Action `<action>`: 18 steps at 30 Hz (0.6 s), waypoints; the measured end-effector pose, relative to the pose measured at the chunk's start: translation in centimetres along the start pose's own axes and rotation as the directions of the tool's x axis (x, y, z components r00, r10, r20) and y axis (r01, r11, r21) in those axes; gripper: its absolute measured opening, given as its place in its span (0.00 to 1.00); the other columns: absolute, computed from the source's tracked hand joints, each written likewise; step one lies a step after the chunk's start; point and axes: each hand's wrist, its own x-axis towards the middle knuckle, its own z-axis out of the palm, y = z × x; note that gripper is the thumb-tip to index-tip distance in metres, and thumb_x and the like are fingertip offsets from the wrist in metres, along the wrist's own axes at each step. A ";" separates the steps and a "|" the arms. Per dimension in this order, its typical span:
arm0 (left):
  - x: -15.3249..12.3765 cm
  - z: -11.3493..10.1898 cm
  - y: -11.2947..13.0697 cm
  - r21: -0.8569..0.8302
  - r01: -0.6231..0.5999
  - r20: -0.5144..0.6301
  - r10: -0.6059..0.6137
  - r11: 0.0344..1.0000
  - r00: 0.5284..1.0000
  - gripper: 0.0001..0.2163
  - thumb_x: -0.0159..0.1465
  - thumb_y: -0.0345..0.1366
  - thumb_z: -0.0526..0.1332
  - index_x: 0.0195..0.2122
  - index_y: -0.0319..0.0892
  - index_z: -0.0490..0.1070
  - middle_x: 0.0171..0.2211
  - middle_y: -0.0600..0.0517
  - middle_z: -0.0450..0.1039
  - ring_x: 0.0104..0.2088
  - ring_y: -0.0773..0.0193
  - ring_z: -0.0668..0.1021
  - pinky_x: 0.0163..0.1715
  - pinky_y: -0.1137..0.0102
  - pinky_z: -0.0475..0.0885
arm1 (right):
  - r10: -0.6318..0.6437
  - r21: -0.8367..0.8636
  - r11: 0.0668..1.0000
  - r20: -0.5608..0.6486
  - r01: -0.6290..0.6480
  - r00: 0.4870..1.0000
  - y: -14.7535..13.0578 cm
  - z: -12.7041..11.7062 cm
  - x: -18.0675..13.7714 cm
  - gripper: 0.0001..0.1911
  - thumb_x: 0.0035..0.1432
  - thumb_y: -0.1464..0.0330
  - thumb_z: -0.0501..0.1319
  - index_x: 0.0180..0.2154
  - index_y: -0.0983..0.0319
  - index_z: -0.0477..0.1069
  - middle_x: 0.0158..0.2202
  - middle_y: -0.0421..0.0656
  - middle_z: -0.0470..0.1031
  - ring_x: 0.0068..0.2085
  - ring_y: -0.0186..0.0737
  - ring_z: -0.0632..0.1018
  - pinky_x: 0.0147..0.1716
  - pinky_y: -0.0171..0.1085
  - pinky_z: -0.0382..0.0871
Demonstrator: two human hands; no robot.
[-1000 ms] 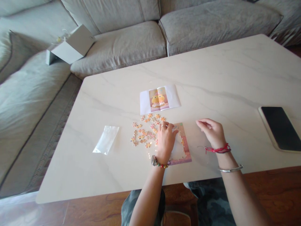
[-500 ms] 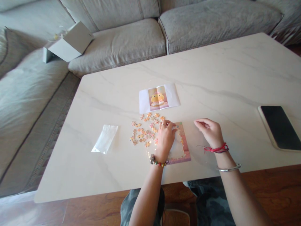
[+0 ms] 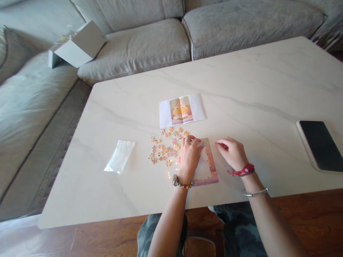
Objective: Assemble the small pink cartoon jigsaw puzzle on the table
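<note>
A jigsaw puzzle frame [image 3: 213,170] with a pink and purple border lies flat on the table. My left hand [image 3: 189,157] rests over its left side, fingers bent and drawn together at the upper part; what is between them is hidden. To the left of that hand lie several loose puzzle pieces [image 3: 161,154] in orange, pink and cream, partly covered by it. My right hand [image 3: 232,152] hovers just right of the frame, thumb and fingers pinched together. I cannot make out anything in that pinch.
Behind the pieces lies a creased picture sheet [image 3: 180,111] with a yellow figure. A clear plastic bag [image 3: 119,157] is at the left, a phone [image 3: 323,145] at the right. Beyond the marble-patterned table [image 3: 241,82] stands a grey sofa [image 3: 144,46] with a white box [image 3: 83,44].
My right hand has moved left, closer to the puzzle frame, still pinched. My left hand stays at nearly the same place over the frame.
</note>
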 end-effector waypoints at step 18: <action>0.3 0.2 -0.6 -0.084 0.089 -0.030 -0.092 0.992 0.995 0.06 0.58 0.31 0.56 0.29 0.45 0.72 0.38 0.50 0.65 0.43 0.61 0.67 0.45 0.64 0.63 | -0.101 -0.105 0.986 0.238 0.129 0.966 -0.1 0.7 -0.4 0.17 0.55 0.74 0.49 0.44 0.60 0.69 0.35 0.45 0.72 0.35 0.38 0.73 0.34 0.35 0.65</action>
